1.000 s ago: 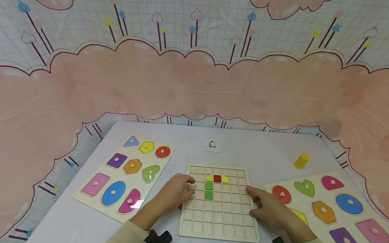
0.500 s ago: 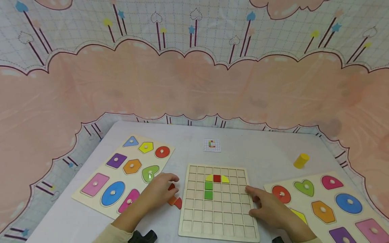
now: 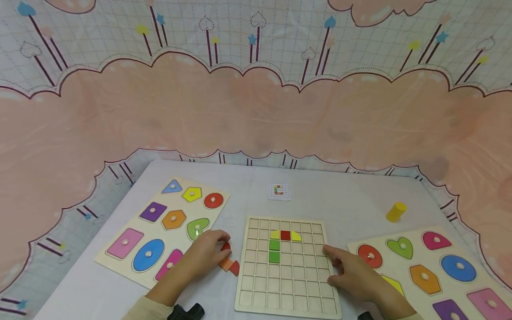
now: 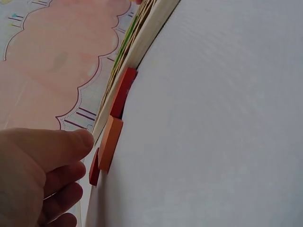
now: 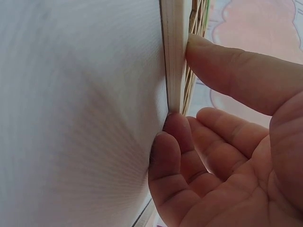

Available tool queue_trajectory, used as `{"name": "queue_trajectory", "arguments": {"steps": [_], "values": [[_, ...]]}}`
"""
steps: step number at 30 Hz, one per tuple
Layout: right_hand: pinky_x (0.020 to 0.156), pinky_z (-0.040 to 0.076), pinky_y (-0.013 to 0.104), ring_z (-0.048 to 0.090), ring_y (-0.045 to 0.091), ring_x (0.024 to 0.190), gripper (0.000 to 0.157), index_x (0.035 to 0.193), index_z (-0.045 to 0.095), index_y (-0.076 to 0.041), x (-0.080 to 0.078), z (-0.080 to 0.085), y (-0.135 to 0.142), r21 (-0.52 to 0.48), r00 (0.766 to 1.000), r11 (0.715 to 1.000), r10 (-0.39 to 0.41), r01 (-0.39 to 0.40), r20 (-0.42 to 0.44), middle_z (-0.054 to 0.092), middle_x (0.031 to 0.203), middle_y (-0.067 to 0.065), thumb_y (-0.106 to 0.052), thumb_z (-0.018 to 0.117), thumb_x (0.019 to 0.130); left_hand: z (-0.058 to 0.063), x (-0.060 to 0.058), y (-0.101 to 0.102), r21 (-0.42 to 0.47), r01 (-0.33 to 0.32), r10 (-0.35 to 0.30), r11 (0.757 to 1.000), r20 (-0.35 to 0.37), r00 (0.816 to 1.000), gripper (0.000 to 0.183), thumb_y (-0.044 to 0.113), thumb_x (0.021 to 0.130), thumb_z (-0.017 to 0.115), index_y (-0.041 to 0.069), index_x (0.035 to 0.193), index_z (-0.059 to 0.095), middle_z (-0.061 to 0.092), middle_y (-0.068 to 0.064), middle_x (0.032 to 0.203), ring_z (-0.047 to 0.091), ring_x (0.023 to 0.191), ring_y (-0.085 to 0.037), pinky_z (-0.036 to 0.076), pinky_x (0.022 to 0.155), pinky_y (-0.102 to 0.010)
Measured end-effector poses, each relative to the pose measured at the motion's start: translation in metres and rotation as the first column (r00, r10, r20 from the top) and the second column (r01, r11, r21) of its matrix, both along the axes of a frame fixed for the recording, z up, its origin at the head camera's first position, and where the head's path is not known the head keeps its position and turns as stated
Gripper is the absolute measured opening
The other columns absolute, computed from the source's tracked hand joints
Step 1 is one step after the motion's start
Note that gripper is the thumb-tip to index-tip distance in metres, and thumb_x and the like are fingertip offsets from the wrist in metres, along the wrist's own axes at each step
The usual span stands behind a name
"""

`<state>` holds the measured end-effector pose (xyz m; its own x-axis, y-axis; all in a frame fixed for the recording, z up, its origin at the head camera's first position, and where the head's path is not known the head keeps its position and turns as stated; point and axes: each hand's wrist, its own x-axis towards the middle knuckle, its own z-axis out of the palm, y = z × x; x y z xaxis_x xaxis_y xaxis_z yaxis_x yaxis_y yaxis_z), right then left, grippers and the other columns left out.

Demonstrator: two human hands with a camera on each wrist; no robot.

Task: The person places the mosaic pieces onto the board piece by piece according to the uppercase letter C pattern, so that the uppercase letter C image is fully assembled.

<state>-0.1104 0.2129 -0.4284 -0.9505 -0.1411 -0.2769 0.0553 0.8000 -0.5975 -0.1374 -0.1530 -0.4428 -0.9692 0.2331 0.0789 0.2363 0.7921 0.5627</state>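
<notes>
A pale wooden grid board [image 3: 300,284] lies mid-table, with yellow, red and green pieces [image 3: 274,251] set in some squares. Left of it, my left hand [image 3: 202,255] hovers by a small group of loose blocks, its fingers loosely bent around nothing. The left wrist view shows two red blocks [image 4: 124,92] and an orange block [image 4: 111,144] in a row, the thumb tip close beside them. My right hand [image 3: 354,272] touches the board's right edge with thumb and fingertips spread along it; in the right wrist view the thumb [image 5: 222,66] rests against that edge.
A shape puzzle board [image 3: 178,240] with knobbed pieces lies at left, and a second one [image 3: 396,267] at right, partly under the right forearm. Behind the grid board is a small pattern card [image 3: 278,191]. A yellow cylinder [image 3: 397,212] stands at back right.
My left hand has moved left from the grid board's left edge to the loose blocks, which have come into view. The right hand stays at the board's right edge.
</notes>
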Motion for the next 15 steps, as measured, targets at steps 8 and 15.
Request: {"name": "queue_trajectory", "arguments": {"steps": [8, 15], "values": [[0.082, 0.051, 0.036, 0.053, 0.019, 0.091, 0.075, 0.142, 0.056, -0.008, 0.0, 0.0002, 0.0, 0.005, 1.0, 1.0, -0.003, 0.003, 0.002, 0.059, 0.102, 0.001, -0.009, 0.087, 0.074, -0.0036, -0.0021, 0.0013, 0.01, -0.007, 0.007, 1.0, 0.014, 1.0, 0.027, 0.012, 0.08, 0.084, 0.005, 0.102, 0.07, 0.065, 0.003, 0.091, 0.056, 0.085, -0.016, 0.054, 0.083, -0.038], [0.083, 0.051, 0.037, 0.054, 0.019, 0.091, 0.075, 0.142, 0.056, -0.009, 0.0001, -0.0014, 0.0003, 0.005, 1.0, 1.0, 0.005, -0.005, -0.01, 0.06, 0.103, 0.0, -0.009, 0.086, 0.073, -0.0061, -0.0046, 0.0039, 0.023, 0.007, -0.008, 1.0, 0.027, 1.0, 0.025, 0.009, 0.082, 0.082, 0.005, 0.104, 0.07, 0.065, 0.003, 0.092, 0.058, 0.089, -0.017, 0.054, 0.086, -0.039]]}}
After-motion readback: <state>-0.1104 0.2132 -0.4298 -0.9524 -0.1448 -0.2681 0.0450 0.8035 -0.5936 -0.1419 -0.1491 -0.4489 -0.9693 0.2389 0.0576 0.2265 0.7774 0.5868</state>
